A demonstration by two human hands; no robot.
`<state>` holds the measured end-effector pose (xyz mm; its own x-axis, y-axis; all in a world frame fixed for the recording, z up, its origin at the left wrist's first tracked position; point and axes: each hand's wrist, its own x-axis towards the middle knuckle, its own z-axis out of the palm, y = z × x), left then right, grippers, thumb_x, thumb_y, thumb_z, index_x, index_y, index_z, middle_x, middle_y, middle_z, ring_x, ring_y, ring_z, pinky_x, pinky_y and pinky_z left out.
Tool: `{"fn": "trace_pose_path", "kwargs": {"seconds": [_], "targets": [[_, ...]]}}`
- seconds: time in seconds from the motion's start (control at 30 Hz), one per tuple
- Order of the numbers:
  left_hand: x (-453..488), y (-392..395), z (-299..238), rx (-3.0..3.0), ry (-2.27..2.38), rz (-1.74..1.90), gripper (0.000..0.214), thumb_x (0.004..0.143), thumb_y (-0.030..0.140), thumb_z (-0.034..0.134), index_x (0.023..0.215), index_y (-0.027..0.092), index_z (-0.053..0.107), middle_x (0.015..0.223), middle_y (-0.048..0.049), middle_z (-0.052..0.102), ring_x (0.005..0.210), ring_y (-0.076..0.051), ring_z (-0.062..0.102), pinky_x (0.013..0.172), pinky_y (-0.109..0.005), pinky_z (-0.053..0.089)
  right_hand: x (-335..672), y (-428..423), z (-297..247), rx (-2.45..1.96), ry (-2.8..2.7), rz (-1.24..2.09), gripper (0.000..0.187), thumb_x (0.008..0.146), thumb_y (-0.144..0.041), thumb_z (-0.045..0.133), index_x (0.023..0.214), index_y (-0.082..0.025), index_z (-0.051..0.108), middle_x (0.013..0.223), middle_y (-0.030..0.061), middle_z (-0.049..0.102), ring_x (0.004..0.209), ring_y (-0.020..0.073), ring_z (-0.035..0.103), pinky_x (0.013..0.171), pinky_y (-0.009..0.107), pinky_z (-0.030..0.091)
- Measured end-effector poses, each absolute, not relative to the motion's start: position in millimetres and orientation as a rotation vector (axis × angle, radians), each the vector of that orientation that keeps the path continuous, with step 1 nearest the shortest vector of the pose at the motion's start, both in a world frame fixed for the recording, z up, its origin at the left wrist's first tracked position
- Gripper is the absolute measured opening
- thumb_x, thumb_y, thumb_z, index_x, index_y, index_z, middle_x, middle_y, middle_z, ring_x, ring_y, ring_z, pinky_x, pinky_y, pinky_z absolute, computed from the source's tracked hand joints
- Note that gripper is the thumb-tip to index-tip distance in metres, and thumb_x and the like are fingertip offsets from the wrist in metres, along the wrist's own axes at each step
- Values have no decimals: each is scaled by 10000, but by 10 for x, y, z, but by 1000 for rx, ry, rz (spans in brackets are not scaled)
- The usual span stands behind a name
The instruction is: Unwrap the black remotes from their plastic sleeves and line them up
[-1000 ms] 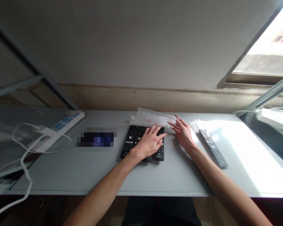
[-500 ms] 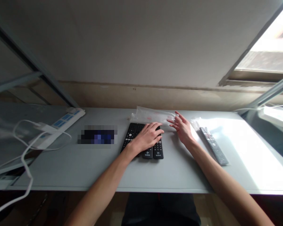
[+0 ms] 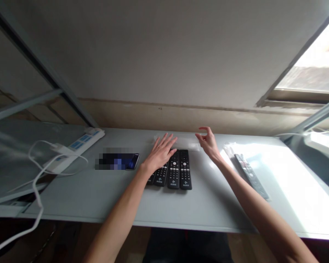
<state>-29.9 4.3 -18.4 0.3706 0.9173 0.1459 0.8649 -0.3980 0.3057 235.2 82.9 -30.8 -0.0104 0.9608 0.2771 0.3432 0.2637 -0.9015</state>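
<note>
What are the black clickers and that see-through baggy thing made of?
The remotes look like matte black hard plastic, with small pale buttons, likely rubbery. The bags behind them look like thin clear plastic film: the table shows through, with a faint sheen.

Your grey worktop (image 3: pixel 208 204) carries: row of black remotes (image 3: pixel 178 170), clear plastic bags (image 3: pixel 188 143), phone (image 3: pixel 126 161), power strip (image 3: pixel 79 144), bagged remote (image 3: pixel 250 175).

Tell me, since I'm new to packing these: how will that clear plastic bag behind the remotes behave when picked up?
The clear plastic bag lies flat and thin on the table, so it is probably floppy and very light. Its glossy film looks slippery, so a pinch at an edge likely works best; the right hand hovers by its end with fingers curled. It may slide if pushed.
</note>
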Motion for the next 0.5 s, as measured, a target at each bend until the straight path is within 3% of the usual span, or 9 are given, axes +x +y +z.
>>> {"fn": "trace_pose_path", "kwargs": {"seconds": [0.1, 0.17, 0.23, 0.33, 0.5], "targets": [[-331, 43, -222, 2375, 1632, 385, 613, 1152, 518, 299, 1722, 294, 285, 1806, -55, 265, 1708, -284, 105, 1380, -593, 116, 2318, 771, -358, -1354, -1662, 593, 406, 955, -471, 656, 1278, -226, 631, 734, 7, 649, 700, 229, 584, 780, 414, 522], [-338, 41, -239, 2327, 1654, 347, 619, 1148, 544, 296, 1710, 288, 327, 1801, -64, 279, 1704, -302, 128, 1374, -592, 152, 2289, 668, -375, -1395, -1733, 369, 375, 1003, -412, 589, 1320, -223, 653, 1020, 123, 717, 963, 310, 645, 949, 517, 516], [-335, 47, -227, 2308, 1671, 327, 610, 1146, 553, 295, 1689, 288, 385, 1800, -75, 280, 1699, -322, 151, 1359, -598, 200, 2257, 551, -365, -1388, -1868, 140, 390, 1064, -376, 488, 1385, -247, 669, 1317, 183, 667, 1223, 366, 598, 1069, 583, 474], [-331, 88, -167, 2348, 1663, 341, 593, 1150, 536, 289, 1665, 281, 438, 1800, -86, 279, 1703, -332, 121, 1351, -611, 205, 2229, 419, -348, -1302, -2136, 87, 447, 1117, -389, 404, 1471, -298, 661, 1557, 153, 578, 1446, 386, 498, 1152, 614, 445], [-443, 196, -165, 2350, 1639, 280, 625, 1138, 584, 300, 1673, 289, 436, 1813, -56, 224, 1707, -332, 47, 1374, -606, 99, 2305, 374, -517, -1268, -2351, 372, 588, 1143, -533, 316, 1665, -311, 470, 1724, 82, 459, 1653, 358, 297, 1285, 616, 344]]}}
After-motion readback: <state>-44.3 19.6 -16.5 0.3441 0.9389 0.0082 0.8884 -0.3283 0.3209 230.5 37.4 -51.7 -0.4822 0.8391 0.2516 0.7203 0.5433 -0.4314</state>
